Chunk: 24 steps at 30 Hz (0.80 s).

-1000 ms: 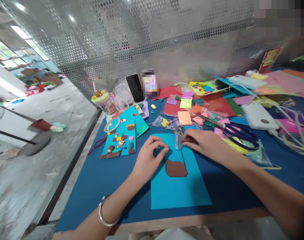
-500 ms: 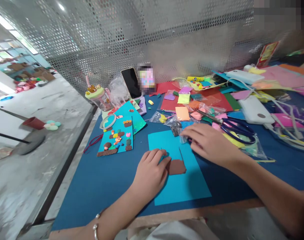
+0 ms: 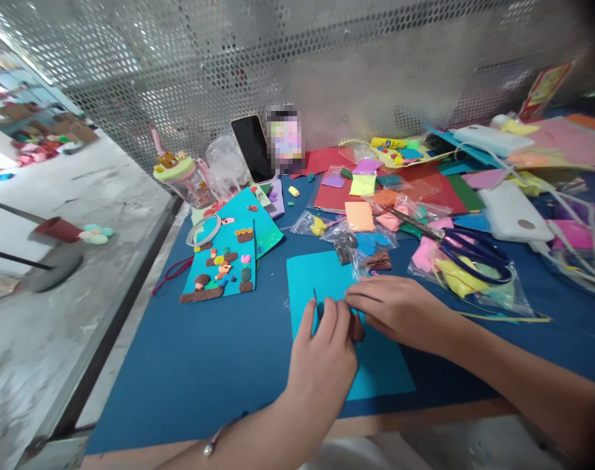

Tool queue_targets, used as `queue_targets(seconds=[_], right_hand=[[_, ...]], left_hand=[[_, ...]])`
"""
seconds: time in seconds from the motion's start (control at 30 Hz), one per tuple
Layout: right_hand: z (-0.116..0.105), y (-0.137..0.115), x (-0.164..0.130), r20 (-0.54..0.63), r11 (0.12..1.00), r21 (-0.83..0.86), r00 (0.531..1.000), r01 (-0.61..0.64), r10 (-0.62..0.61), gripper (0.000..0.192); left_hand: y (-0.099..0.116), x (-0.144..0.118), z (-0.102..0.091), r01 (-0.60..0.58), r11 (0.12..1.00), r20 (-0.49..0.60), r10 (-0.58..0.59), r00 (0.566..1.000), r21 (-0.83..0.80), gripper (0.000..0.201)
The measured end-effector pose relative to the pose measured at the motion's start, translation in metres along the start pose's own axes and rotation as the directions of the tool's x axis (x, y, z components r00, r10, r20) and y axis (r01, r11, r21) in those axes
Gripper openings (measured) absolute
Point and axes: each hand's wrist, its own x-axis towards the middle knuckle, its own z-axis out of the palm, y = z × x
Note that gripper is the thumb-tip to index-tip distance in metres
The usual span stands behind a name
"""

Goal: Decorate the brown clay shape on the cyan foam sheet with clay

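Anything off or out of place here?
Mainly the scissors: they lie across clay packets amid clutter instead of set aside. On the floor at left, a reddish-brown container looks tipped over. No obvious spill on the blue sheet, though it's partly covered.

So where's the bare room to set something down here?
Bare blue tabletop shows between the decorated card, the cyan sheet and the left forearm. A narrower, shaded patch lies between the sheet's right side, the right forearm and the front edge. Beyond the right hand it is crowded: bagged clay, scissors, a white device.
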Motion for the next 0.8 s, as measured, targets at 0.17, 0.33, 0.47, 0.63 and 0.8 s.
queue_targets(seconds=[0.17, 0.33, 0.47, 0.63, 0.8], right_hand=[[-0.003, 0.002, 0.0, 0.004, 1.0, -0.007, 1.0, -0.013, 0.013, 0.03], [-0.001, -0.003, 0.0, -0.045, 0.996, -0.085, 0.999, 0.02, -0.024, 0.028], [0.002, -0.01, 0.001, 0.013, 0.99, -0.116, 0.997, 0.083, -0.082, 0.026], [0.005, -0.011, -0.001, 0.02, 0.981, -0.16, 0.994, 0.112, -0.11, 0.022], [0.009, -0.009, -0.005, -0.007, 0.966, -0.229, 0.992, 0.118, -0.123, 0.016]], left_hand=[[-0.022, 0.005, -0.019, 0.055, 0.997, -0.033, -0.053, 0.998, 0.048, 0.028], [-0.037, -0.006, -0.022, 0.095, 0.994, -0.006, -0.096, 0.995, -0.055, 0.033], [-0.029, -0.013, -0.011, 0.054, 0.995, 0.018, -0.052, 0.998, -0.078, 0.033], [-0.022, -0.015, -0.002, 0.005, 0.998, -0.025, -0.007, 1.0, -0.066, 0.031], [-0.021, -0.016, 0.004, -0.03, 0.997, -0.069, 0.025, 0.997, -0.073, 0.029]])
